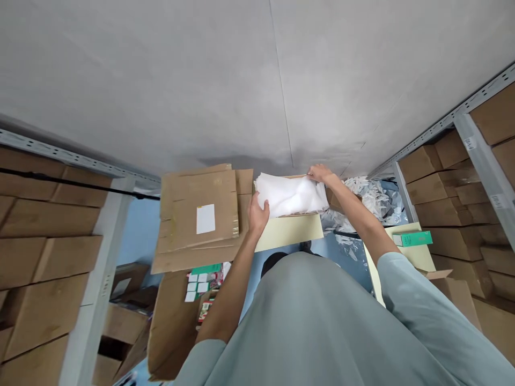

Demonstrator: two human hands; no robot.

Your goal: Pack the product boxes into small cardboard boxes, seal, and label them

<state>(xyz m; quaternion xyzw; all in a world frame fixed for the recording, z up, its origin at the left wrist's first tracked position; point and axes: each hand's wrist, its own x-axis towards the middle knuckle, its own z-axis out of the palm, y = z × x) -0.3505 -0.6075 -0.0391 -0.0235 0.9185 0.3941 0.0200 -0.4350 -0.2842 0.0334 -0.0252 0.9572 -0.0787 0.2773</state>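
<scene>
A white foam sheet [293,195] lies over a shallow cardboard box [300,215], whose brown edge shows along the front and back. My left hand [257,213] is at the left end of the sheet, thumb apart from the fingers, touching its side. At the far right corner, my right hand [319,172] has its fingers bent over the sheet's edge and pinches it. Whatever lies beneath the foam is hidden. The box rests on a pale yellow tabletop [289,231].
Flattened cardboard [183,214] with a white label lies left, above an open carton [171,321] of small boxes. White scraps [372,195] in clear plastic are piled at right. A green box [416,238] sits nearer. Shelves of cartons [438,187] flank both sides; a wall [241,80] stands ahead.
</scene>
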